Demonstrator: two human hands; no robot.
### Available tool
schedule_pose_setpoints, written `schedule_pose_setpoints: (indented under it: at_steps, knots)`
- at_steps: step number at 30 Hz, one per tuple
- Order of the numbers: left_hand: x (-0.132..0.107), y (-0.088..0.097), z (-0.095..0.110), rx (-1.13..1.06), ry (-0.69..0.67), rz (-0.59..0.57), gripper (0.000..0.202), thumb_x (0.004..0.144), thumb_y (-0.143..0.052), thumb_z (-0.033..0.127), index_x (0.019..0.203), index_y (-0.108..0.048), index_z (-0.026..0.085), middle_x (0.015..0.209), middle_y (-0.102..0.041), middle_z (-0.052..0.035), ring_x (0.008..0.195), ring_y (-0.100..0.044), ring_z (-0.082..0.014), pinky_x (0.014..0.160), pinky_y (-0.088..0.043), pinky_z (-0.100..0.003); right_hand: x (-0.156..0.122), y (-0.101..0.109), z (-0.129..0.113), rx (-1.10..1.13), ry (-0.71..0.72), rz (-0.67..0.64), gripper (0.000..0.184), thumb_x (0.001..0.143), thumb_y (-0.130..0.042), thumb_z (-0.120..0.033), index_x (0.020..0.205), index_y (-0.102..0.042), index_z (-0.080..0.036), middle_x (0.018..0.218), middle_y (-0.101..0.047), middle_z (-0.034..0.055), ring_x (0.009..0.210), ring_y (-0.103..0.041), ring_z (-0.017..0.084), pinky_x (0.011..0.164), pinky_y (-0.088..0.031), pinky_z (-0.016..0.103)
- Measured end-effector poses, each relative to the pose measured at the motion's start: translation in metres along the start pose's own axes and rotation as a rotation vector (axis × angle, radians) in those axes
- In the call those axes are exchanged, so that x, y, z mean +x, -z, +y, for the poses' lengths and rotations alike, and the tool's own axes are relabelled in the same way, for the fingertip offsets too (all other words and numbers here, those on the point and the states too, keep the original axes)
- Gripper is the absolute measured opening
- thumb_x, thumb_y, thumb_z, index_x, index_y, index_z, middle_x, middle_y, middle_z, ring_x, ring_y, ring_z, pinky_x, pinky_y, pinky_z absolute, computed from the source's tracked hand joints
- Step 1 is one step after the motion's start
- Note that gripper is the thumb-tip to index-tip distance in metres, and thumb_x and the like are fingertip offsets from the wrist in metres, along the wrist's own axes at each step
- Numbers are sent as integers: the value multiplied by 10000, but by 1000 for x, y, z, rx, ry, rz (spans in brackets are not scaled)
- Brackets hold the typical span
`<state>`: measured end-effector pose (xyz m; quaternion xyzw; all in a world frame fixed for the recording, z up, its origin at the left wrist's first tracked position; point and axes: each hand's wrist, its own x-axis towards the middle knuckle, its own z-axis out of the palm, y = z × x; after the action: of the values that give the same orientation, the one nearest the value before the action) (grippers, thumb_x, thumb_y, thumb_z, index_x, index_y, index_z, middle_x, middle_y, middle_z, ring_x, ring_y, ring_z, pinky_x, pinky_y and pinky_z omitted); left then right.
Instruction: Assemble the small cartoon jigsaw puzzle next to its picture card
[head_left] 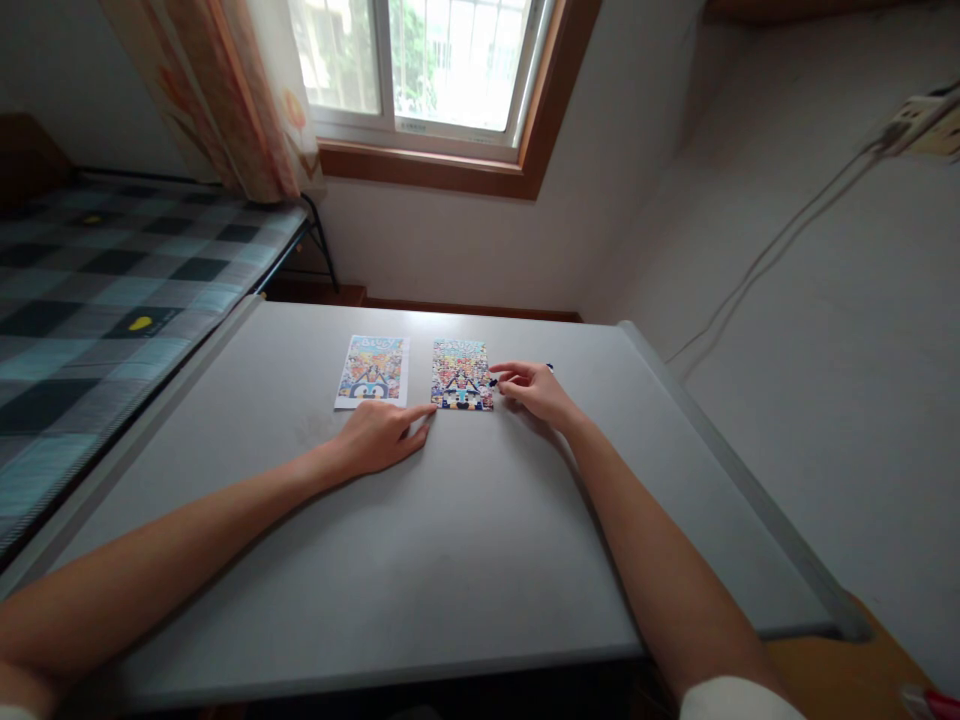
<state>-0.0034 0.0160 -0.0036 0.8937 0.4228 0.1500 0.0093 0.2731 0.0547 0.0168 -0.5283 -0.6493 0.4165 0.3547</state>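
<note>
A colourful jigsaw puzzle (461, 375) lies flat on the pale grey table, its many small pieces forming a picture. To its left is a printed sheet (373, 370) with a matching picture and a white border. My left hand (379, 435) rests on the table with its index finger stretched to the puzzle's lower left corner and the thumb apart. At the puzzle's right edge, my right hand (534, 390) pinches a small dark puzzle piece (493, 382) between thumb and finger. A dark bit (550, 366) peeks out behind that hand, mostly hidden.
The table (420, 590) has raised side rails. A bed with a checked cover (150, 260) stands at the left, near a patterned curtain (217, 90) and a window (450, 70). A cable (780, 230) hangs along the right wall from a power strip (926, 125).
</note>
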Motion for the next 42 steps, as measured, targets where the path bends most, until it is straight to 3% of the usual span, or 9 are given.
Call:
schedule_pose_setpoints:
  at_steps: [6, 14, 21, 27, 42]
  knots:
    - [-1, 0, -1, 6, -5, 4, 355, 891, -480, 364, 1192, -644, 271, 614, -679, -5, 551, -614, -154, 550, -376, -231, -1, 0, -1, -11, 1, -20, 411, 690, -554, -263, 1032, -719, -107, 691, -571, 9, 491, -393, 47, 433, -322, 189]
    - [0, 0, -1, 4, -9, 3, 351, 891, -483, 357, 1189, -644, 268, 603, -675, 1, 546, -610, -153, 551, -378, -234, 2, 0, 3, 12, 1, -6, 369, 675, -530, -237, 976, -702, -113, 723, -561, 14, 491, -462, 67, 451, -399, 213]
    - [-1, 0, -1, 5, -12, 18, 349, 891, -480, 366, 1178, -652, 270, 595, -671, 0, 538, -608, -152, 539, -374, -235, 4, 0, 6, -30, -1, 42, 336, 668, -538, -224, 941, -706, -125, 783, -620, 44, 547, -478, 75, 477, -410, 198]
    - [-1, 0, -1, 7, -13, 13, 351, 893, -479, 364, 1184, -647, 266, 607, -677, -5, 551, -611, -149, 548, -376, -229, 4, -2, 6, 18, -60, 27, 374, 656, -523, -220, 978, -690, -127, 793, -652, 47, 475, -438, 61, 434, -398, 206]
    - [-1, 2, 0, -2, -18, 16, 356, 893, -470, 359, 1180, -651, 251, 603, -675, -10, 541, -607, -141, 549, -388, -230, 4, -5, 5, 7, 68, 34, 353, 717, -552, -248, 1032, -676, -145, 760, -591, 19, 554, -445, 69, 480, -386, 195]
